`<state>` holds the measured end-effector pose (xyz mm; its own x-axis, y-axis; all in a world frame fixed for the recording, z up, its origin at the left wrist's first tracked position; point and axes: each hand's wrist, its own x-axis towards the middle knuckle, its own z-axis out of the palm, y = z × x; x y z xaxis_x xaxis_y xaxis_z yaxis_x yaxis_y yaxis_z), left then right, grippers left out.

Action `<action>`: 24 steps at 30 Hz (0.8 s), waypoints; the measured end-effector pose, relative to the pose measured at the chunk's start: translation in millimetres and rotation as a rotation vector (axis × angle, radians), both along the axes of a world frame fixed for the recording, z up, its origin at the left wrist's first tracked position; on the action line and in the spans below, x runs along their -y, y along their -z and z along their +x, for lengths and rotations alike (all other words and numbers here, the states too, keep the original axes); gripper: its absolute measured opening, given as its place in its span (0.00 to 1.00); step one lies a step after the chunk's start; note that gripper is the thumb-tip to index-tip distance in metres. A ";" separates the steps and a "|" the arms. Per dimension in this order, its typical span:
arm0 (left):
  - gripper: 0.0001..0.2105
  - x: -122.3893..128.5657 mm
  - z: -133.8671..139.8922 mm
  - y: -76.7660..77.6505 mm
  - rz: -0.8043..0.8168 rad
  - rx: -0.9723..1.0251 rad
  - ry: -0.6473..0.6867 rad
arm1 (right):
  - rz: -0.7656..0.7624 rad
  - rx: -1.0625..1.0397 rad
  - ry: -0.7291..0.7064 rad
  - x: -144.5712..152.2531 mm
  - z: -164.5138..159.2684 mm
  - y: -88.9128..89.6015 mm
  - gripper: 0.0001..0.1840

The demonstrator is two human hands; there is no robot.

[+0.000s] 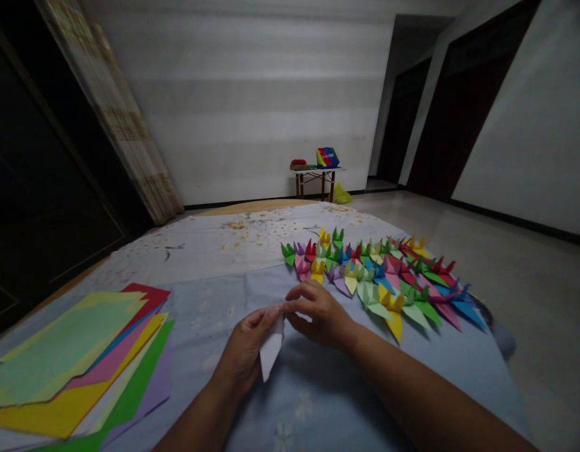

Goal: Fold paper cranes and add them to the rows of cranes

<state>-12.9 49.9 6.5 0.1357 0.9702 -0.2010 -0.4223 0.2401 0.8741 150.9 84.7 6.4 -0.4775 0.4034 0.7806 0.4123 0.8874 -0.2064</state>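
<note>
A small folded white paper [272, 353] is held above the blue cloth, its pointed end toward me. My left hand [245, 345] grips it along the left side, thumb on top. At its far end, the thumb and fingertips of my right hand [318, 314] pinch the tip of the paper, so that tip is mostly hidden. Beyond my right hand stand rows of folded paper cranes [365, 271] in many colours. To the left of my left hand lies a fanned stack of coloured paper sheets [64, 351], pale green uppermost.
A light blue flowered cloth [214, 314] covers the near part of the table, a white flowered cloth [252, 235] the far part. By the wall, a small table [316, 169] carries a multicoloured box [327, 157] and a red item. A yellow bag [341, 193] sits on the floor.
</note>
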 end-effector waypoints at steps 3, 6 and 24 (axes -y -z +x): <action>0.13 0.3 0.1 1.4 0.021 0.015 -0.002 | -0.035 -0.045 -0.008 2.7 -1.2 -1.5 0.09; 0.12 -0.3 0.8 3.6 0.042 0.012 0.005 | -0.064 -0.080 -0.013 4.8 -1.4 -2.7 0.11; 0.11 -3.3 0.0 5.5 0.155 -0.193 -0.059 | -0.044 -0.110 0.115 12.6 -7.2 -8.9 0.06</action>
<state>-12.9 53.2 1.0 0.0510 0.9965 -0.0658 -0.2531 0.0767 0.9644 143.6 72.1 15.3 -0.3385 0.4856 0.8060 0.4833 0.8246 -0.2939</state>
